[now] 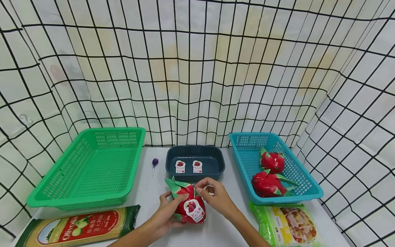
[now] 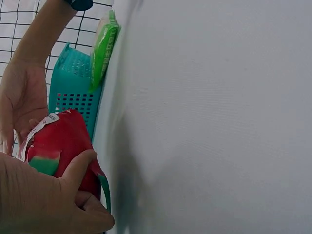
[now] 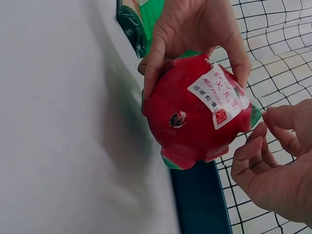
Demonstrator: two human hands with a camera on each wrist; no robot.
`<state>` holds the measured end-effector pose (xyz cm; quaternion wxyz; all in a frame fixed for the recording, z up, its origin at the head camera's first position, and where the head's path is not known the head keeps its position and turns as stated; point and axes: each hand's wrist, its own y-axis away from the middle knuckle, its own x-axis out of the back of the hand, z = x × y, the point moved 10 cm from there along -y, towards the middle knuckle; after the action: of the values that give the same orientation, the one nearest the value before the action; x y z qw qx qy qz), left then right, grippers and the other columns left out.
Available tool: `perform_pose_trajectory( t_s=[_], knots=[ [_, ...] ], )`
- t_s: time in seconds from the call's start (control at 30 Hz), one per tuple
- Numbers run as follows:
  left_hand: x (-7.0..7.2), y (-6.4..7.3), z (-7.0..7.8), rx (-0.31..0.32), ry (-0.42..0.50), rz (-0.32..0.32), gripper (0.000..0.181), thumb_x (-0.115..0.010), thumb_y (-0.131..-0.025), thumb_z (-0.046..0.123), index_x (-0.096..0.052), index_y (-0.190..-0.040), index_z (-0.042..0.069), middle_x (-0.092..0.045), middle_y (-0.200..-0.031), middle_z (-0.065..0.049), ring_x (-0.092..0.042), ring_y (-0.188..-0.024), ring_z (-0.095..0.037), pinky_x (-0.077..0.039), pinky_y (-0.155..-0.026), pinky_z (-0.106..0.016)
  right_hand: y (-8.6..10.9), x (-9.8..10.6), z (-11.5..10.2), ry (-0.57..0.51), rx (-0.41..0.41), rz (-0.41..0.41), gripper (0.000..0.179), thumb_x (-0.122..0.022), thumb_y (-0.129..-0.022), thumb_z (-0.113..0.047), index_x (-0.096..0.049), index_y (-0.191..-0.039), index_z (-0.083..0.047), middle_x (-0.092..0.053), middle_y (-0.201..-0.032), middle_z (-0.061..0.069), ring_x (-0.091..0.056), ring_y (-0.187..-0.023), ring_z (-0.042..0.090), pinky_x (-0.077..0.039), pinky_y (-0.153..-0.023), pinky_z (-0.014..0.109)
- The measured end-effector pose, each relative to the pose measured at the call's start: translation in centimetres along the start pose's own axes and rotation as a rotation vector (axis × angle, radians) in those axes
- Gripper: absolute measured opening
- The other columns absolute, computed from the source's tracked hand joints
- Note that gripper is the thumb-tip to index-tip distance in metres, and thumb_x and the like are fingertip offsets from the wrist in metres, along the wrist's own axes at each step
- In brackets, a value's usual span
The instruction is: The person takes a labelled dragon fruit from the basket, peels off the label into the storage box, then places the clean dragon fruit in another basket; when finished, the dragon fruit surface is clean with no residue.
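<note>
My left hand [image 1: 168, 212] grips a red dragon fruit [image 1: 202, 202] with green-tipped scales, its thumb across the near side. A white label [image 1: 194, 210] with a fruit picture and red writing sits on the skin; in the right wrist view the label [image 3: 219, 95] is slightly curved over the side, near the dark stem end. My right hand [image 1: 216, 195] is at the fruit's right side, thumb and fingertips pinching at a green scale tip [image 3: 256, 117]. Two similar labels [image 1: 189, 167] lie in the dark blue tray [image 1: 195, 151] just behind the fruit.
A green basket [image 1: 114, 164] stands left and a blue basket [image 1: 247, 164] right, the latter holding two dragon fruits [image 1: 268, 183]. A purple lollipop [image 1: 155, 162] lies between. Spaghetti pack [image 1: 83, 226] front left, green food bag [image 1: 290, 223] front right. Black netting [image 1: 197, 82] encloses the table.
</note>
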<state>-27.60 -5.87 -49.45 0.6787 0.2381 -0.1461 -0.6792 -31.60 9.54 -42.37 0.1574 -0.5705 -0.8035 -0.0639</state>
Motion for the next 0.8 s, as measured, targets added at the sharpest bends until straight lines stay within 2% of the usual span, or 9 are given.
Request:
perform_pose_trajectory(
  t_s=[0.2, 0.4, 0.6, 0.8],
  knots=[
    [-0.4, -0.9, -0.5, 0.018, 0.032, -0.003, 0.102, -0.068, -0.086, 0.048, 0.005, -0.145, 0.008, -0.029, -0.137, -0.034, -0.045, -0.117, -0.051, -0.055, -0.082, -0.059, 0.1, -0.5, 0.1, 0.102, 0.035, -0.049, 0.016, -0.067, -0.093, -0.022, -0.068, -0.104, -0.01, -0.057, -0.105, 0.009, -0.058, -0.073, 0.014, -0.052, -0.061, 0.02],
    [-0.6, -1.4, -0.4, 0.051, -0.002, -0.042, 0.103, -0.067, -0.085, 0.054, 0.003, -0.144, 0.008, -0.032, -0.135, -0.032, -0.048, -0.116, -0.048, -0.057, -0.079, -0.055, -0.1, -0.3, 0.2, 0.13, 0.065, -0.036, 0.013, -0.067, -0.093, -0.021, -0.07, -0.099, -0.01, -0.054, -0.098, 0.009, -0.058, -0.065, 0.012, -0.051, -0.058, 0.018],
    [-0.8, -1.5, -0.3, 0.115, -0.1, -0.075, 0.105, -0.068, -0.084, 0.056, -0.001, -0.144, 0.003, -0.031, -0.132, -0.033, -0.04, -0.118, -0.05, -0.058, -0.079, -0.055, -0.4, 0.0, 0.2, 0.171, 0.085, -0.039, 0.012, -0.068, -0.092, -0.021, -0.071, -0.097, -0.01, -0.055, -0.099, 0.01, -0.06, -0.066, 0.01, -0.054, -0.061, 0.018],
    [-0.5, -2.1, 0.1, 0.114, -0.092, -0.093, 0.1, -0.067, -0.084, 0.057, -0.007, -0.139, -0.001, -0.029, -0.131, -0.033, -0.034, -0.122, -0.054, -0.056, -0.081, -0.058, -0.4, -0.5, -0.5, 0.238, 0.109, -0.096, 0.009, -0.07, -0.091, -0.019, -0.072, -0.095, -0.012, -0.054, -0.101, 0.009, -0.061, -0.072, 0.01, -0.055, -0.064, 0.018]
  ],
)
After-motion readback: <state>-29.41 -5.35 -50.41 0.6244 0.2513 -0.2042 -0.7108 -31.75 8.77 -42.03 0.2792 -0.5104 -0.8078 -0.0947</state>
